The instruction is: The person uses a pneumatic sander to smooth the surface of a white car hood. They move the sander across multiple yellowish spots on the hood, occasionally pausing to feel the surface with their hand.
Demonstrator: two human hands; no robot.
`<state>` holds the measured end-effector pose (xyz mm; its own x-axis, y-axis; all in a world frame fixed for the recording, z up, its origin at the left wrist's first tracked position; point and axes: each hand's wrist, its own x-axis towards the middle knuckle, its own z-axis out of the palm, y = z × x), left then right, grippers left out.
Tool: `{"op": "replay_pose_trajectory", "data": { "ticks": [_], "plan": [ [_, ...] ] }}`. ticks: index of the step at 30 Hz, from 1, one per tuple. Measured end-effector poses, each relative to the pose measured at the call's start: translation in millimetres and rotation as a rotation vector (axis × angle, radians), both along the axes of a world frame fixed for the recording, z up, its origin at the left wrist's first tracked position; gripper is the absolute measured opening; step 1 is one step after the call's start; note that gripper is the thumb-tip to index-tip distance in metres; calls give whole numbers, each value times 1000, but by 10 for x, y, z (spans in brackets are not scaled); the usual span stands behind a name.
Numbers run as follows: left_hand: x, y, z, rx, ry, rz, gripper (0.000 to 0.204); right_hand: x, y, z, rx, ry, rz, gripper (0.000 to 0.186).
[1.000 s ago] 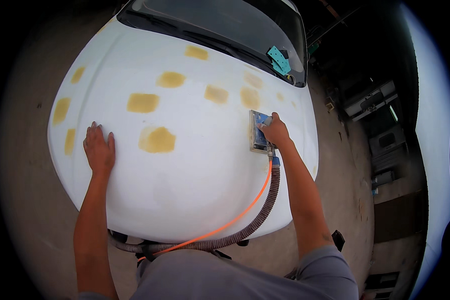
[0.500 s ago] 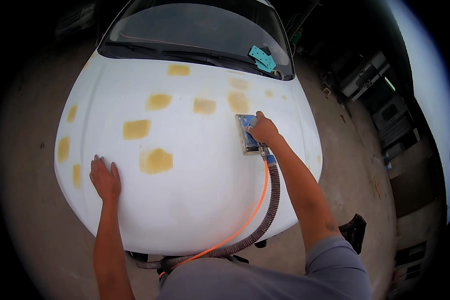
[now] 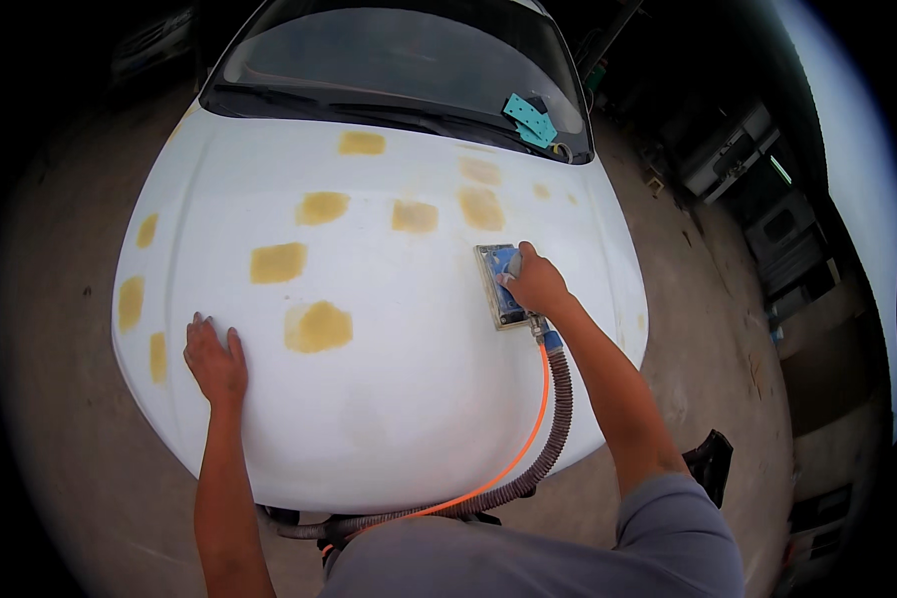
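Fingers of your right hand (image 3: 540,283) curled tight around the blue sander (image 3: 496,265), on the right side of the white car hood (image 3: 399,419), ribbed hose (image 3: 564,391) and orange hose (image 3: 545,384) curving near, your left hand (image 3: 216,365) empty, fingers slightly parted, on the hood's left.

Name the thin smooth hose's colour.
The thin smooth hose is bright orange, clearest in the head view.

Pretty obviously a car body shop: white hood (image 3: 389,419) dotted with yellow patches (image 3: 278,263), mostly left of the fingers of the right hand (image 3: 538,283), hosed sander (image 3: 498,299) in their grip, turquoise sheets (image 3: 530,120) past them by the windshield (image 3: 389,60). Far right of them, maybe car doors (image 3: 767,234), too dim to swear to.
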<state>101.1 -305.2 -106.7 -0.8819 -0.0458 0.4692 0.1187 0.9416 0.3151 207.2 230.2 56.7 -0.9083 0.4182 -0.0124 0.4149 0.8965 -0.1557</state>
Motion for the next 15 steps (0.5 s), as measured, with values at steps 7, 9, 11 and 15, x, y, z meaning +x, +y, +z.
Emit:
{"op": "replay_pose_trajectory", "data": {
  "ticks": [7, 9, 11, 15],
  "plan": [
    [23, 132, 60, -5, -25, -2, 51, -149, 455, 95, -50, 41, -184, 80],
    [19, 103, 61, -6, -25, -4, 51, -164, 399, 80, -36, 18, -147, 80],
    [38, 17, 81, -17, -50, 22, 52, -90, 30, 124, -21, -40, -57, 80],
    [12, 32, 33, -21, -48, 9, 52, 82, 96, -5, -9, -28, 14, 76]
  ]
}}
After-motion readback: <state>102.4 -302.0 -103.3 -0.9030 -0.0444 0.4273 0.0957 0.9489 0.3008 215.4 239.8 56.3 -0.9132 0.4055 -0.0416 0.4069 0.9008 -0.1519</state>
